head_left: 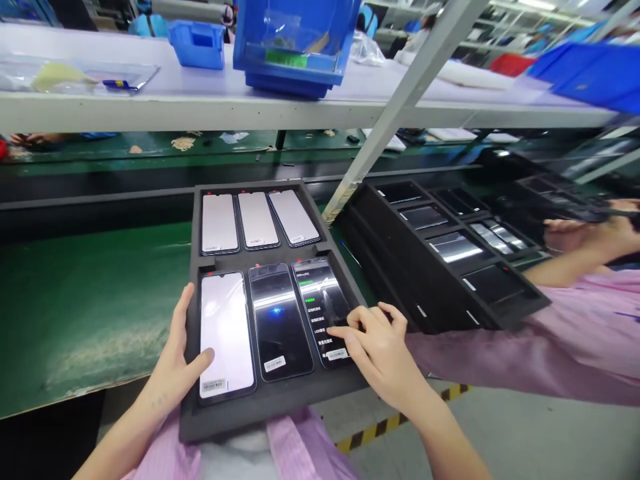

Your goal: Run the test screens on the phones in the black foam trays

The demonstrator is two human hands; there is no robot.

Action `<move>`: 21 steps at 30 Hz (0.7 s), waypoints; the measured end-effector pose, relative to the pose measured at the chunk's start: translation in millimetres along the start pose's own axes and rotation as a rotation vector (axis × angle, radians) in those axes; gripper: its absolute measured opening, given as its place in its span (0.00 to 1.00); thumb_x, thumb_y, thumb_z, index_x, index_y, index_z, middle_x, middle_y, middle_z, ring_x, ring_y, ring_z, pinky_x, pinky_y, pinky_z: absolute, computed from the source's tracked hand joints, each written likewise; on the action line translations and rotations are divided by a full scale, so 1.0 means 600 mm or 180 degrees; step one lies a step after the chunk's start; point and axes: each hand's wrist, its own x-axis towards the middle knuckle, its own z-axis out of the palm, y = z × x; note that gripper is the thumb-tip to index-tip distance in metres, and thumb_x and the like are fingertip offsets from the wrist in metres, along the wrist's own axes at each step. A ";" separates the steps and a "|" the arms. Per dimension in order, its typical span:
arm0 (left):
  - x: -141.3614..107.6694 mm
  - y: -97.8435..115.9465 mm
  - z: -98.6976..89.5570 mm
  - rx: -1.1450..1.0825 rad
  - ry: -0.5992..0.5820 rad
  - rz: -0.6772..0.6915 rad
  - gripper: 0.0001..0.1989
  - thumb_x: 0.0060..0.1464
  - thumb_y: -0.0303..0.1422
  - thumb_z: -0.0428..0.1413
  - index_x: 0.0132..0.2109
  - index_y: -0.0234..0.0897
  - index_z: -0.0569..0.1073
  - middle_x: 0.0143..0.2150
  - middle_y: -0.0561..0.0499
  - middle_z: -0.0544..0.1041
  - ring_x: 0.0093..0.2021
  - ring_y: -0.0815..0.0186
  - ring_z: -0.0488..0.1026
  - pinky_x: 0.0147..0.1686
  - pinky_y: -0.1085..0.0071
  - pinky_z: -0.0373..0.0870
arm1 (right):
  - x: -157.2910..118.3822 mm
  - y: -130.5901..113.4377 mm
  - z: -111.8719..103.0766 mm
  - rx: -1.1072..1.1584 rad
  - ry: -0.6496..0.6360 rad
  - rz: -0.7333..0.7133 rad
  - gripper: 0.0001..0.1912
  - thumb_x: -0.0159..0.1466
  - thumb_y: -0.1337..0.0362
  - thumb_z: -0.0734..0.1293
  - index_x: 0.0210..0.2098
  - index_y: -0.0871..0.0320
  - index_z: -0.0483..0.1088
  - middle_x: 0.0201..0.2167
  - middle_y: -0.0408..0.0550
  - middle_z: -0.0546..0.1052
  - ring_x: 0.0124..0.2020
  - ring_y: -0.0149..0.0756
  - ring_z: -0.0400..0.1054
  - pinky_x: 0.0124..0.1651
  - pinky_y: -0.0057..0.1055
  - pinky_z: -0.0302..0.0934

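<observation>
In front of me a black foam tray (310, 393) holds several smartphones in two rows. My left hand (175, 353) grips its left side, fingers along the outer edge and thumb over the white-lit smartphone (227, 327) at near left. My right hand (377, 347) holds nothing; its index fingertip touches the screen of the near-right smartphone (316, 303), which shows a text menu on black, two lines in green. Between these two lies a smartphone with a dark screen (278, 327) reflecting a blue light. The far row's smartphones (257, 217) have white screens. Small labels are stuck on the screens.
At right, a stack of black foam trays (395, 267) holds dark-screened phones; a co-worker's hand (590, 237) is beyond it. A slanted metal post (370, 140) rises behind my tray. Above runs a shelf (200, 110) with blue bins (295, 47). The bench (90, 300) is green.
</observation>
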 end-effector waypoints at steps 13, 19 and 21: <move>0.162 0.079 -0.091 0.2703 -0.0831 0.1489 0.47 0.44 0.47 0.59 0.66 0.46 0.43 0.69 0.43 0.41 0.67 0.46 0.36 0.61 0.46 0.35 | 0.162 0.071 -0.024 -0.0252 -0.1223 -0.0071 0.50 0.51 0.51 0.68 0.65 0.51 0.37 0.66 0.50 0.45 0.66 0.49 0.32 0.64 0.53 0.24; 0.235 0.103 -0.077 0.3309 -0.1344 0.1383 0.47 0.44 0.48 0.57 0.66 0.41 0.45 0.67 0.38 0.49 0.66 0.47 0.41 0.60 0.47 0.38 | 0.264 0.078 0.001 -0.0068 -0.1693 -0.0211 0.53 0.50 0.50 0.68 0.65 0.53 0.35 0.67 0.47 0.41 0.67 0.45 0.27 0.65 0.47 0.24; 0.243 0.098 -0.077 0.3421 -0.1590 0.1298 0.46 0.44 0.47 0.57 0.66 0.40 0.47 0.66 0.37 0.51 0.66 0.47 0.42 0.60 0.47 0.37 | 0.277 0.082 0.005 -0.0097 -0.1912 -0.0167 0.54 0.49 0.50 0.68 0.65 0.55 0.36 0.67 0.49 0.42 0.67 0.44 0.27 0.65 0.46 0.23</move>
